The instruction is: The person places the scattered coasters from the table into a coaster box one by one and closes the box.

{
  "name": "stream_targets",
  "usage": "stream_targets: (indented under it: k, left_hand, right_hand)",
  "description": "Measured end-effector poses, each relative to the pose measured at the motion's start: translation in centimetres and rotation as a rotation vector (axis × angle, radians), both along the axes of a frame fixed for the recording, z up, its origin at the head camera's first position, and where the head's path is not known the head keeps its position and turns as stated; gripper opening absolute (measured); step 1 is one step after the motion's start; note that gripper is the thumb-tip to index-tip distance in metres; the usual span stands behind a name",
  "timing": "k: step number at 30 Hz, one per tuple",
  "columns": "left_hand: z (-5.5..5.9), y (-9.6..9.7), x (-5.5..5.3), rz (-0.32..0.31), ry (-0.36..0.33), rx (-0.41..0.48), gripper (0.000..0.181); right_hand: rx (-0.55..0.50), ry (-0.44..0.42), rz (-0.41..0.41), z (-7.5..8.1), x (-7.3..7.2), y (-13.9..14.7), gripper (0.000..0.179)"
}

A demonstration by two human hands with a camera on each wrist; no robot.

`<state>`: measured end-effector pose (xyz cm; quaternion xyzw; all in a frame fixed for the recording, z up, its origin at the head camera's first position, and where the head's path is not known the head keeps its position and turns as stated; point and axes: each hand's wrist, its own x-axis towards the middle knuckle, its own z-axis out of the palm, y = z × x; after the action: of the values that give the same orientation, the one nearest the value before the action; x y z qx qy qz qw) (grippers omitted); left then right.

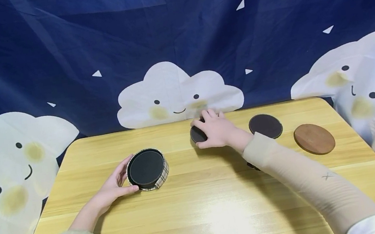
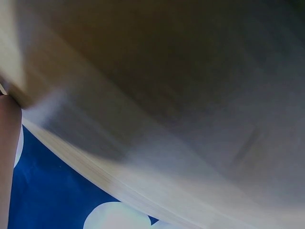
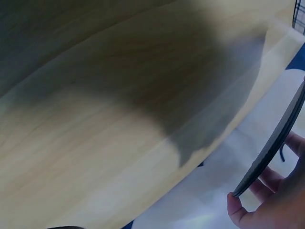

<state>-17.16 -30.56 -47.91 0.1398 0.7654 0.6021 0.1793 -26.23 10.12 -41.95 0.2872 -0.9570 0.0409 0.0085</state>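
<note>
My left hand (image 1: 111, 188) grips the side of a round plaid-walled coaster holder (image 1: 163, 175) on the left half of the table, thumb at the near side and fingers at the far side. A black round coaster (image 1: 145, 167) lies inside it. Near the table's back edge my right hand (image 1: 217, 129) holds another black round coaster (image 1: 196, 135) by its rim. In the right wrist view that coaster (image 3: 270, 148) is seen edge-on, tilted, between thumb and fingers. The left wrist view shows only part of a finger (image 2: 6, 157) at its left edge.
A dark round coaster (image 1: 265, 126) lies right of my right hand. Farther right is a brown round disc (image 1: 314, 139). The wooden table (image 1: 187, 221) ends at a navy curtain (image 1: 54, 39) with white clouds.
</note>
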Motion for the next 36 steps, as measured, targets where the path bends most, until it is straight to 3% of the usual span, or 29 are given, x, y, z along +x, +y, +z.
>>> stream_targets:
  k: [36]
  left_hand:
    - [-0.4, -0.2, -0.3, 0.013, -0.017, -0.011, 0.107]
  right_hand:
    - [0.026, 0.036, 0.258, 1.5, 3.6, -9.0, 0.077]
